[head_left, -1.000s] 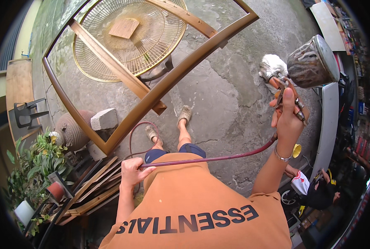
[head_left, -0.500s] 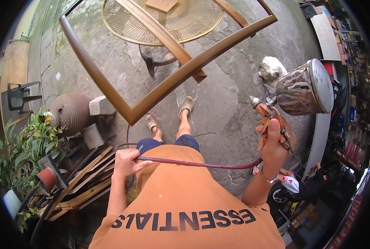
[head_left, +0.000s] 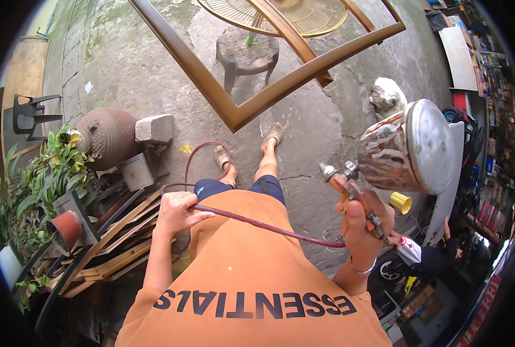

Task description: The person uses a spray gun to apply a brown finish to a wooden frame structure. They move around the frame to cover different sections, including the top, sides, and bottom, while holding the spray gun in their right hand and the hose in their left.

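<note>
My right hand [head_left: 362, 222] is wrapped round the handle of a spray gun [head_left: 343, 184], its nozzle toward the upper left. A paint-smeared metal cup [head_left: 387, 151] with a grey lid is attached to the gun and tilted on its side. From the gun's handle a dark red air hose [head_left: 263, 224] runs across my front to my left hand [head_left: 177, 213], closed around it at waist height. Ahead of me, apart from the gun, is a glossy brown frame [head_left: 289, 89] with a corner toward me and a wooden bar crossing it.
Behind the frame are a round gold fan grille [head_left: 321, 17] and a dark stool [head_left: 248, 55]. At left stand a clay jar [head_left: 108, 137], a concrete block [head_left: 154, 128], potted plants [head_left: 61, 173] and wooden strips [head_left: 118, 248]. A white furry animal [head_left: 387, 95] is beyond the cup; another person [head_left: 436, 257] is at right.
The spray gun has come left and its cup looks larger and nearer. The frame sits higher and farther right in view. A yellow cup-like object now shows beside my right hand.
</note>
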Motion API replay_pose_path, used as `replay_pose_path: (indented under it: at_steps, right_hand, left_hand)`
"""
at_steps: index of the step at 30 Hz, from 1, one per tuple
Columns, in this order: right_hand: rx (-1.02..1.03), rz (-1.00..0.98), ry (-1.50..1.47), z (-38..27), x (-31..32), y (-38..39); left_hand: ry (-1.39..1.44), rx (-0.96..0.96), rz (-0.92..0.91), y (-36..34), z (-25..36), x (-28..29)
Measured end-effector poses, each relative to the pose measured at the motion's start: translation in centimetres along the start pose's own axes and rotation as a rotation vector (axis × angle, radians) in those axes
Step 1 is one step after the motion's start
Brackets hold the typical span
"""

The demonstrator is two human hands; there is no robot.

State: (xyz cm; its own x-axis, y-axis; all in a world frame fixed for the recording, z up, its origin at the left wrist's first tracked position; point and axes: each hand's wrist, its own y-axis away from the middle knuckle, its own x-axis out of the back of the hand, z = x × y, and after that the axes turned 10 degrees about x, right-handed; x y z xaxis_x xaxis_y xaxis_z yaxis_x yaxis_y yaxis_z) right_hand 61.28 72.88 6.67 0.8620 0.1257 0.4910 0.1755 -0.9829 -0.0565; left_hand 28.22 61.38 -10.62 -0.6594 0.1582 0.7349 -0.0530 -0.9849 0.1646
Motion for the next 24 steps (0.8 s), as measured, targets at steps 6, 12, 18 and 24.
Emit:
replay_pose_path:
  at_steps: [6, 12, 18, 24]
  right_hand:
    - [0.122, -0.135, 0.025, -2.0, -2.1, 2.9]
    - [0.181, -0.156, 0.096, -3.7, -3.2, 2.3]
    - [0.095, 0.124, 0.360, -1.5, -1.9, -0.1]
    - [0.003, 0.493, 0.369, -2.1, -1.9, -1.7]
  left_hand:
    - [-0.010, -0.009, -0.038, 1.0, -1.2, 0.8]
    - [0.027, -0.017, -0.051, 1.2, -1.6, 0.6]
    - [0.043, -0.030, -0.025, 1.2, -1.6, 0.9]
    - [0.048, -0.016, -0.011, 0.9, -1.6, 1.4]
